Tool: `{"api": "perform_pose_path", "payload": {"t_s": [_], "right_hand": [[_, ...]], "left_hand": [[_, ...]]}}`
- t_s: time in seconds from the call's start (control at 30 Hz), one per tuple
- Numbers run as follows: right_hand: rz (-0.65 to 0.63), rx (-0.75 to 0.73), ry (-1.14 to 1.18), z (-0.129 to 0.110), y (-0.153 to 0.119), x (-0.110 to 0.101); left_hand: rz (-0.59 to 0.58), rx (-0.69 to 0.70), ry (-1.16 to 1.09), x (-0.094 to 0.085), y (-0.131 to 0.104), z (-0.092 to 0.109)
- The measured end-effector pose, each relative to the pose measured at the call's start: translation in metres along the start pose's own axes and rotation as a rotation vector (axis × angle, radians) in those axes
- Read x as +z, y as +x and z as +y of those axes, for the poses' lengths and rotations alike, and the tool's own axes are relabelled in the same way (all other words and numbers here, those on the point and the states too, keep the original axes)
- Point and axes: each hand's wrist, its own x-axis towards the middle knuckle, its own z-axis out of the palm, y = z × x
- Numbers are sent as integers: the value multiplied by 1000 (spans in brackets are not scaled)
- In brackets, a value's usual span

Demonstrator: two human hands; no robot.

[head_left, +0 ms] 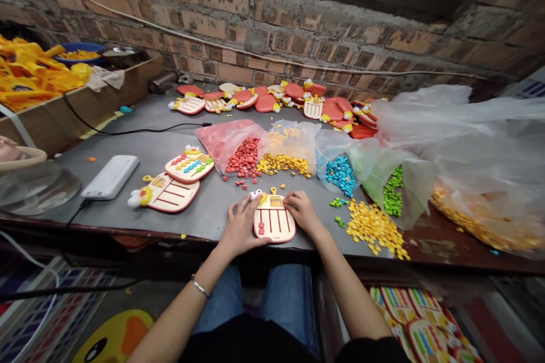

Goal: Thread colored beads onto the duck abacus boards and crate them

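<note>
In front of me on the table lies a cream toy board [275,224] with a red rim, dark slots and a duck-like head with bulging eyes at its top. Two red beads [261,228] sit in its leftmost slot. My left hand [242,227] grips the board's left side, thumb along the lower edge and fingers near the head. At the upper right corner, my right hand [301,210] has its fingers bent together against the board; what they pinch, if anything, is hidden. Beyond the board are loose red beads [243,159] and yellow beads [283,164] spilling from bags.
Blue beads [340,174] and green beads [393,190] lie in bags, with a yellow pile [374,227] to the right. Two boards [170,195] overlap at left beside a white power bank [110,177]. Several red-backed boards [266,103] line the brick wall.
</note>
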Motion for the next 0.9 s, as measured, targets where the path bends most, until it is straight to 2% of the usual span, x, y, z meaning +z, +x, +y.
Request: {"api": "perform_pose_path", "payload": {"t_s": [0.17, 0.43, 0.57, 0.63, 0.7, 0.77, 0.8, 0.9], "right_hand": [[-75, 49, 106, -8, -11, -3], [-184, 29, 205, -47, 17, 32], [-317, 68, 383, -49, 22, 32], [-291, 105, 446, -45, 32, 29], [-180, 123, 392, -43, 50, 31], [-106, 87, 233, -45, 75, 40], [-121, 54, 130, -47, 88, 48], [-274, -21, -135, -56, 121, 72]], "left_hand": [[9, 17, -12, 0, 0, -1], [4, 13, -56, 5, -1, -8], [27, 2, -76, 6, -1, -9], [17, 12, -81, 6, -1, -9], [6, 20, -79, 5, 0, -9], [-8, 38, -72, 5, 0, -9], [-17, 48, -67, 5, 0, -9], [-39, 63, -54, 6, -1, -10]]}}
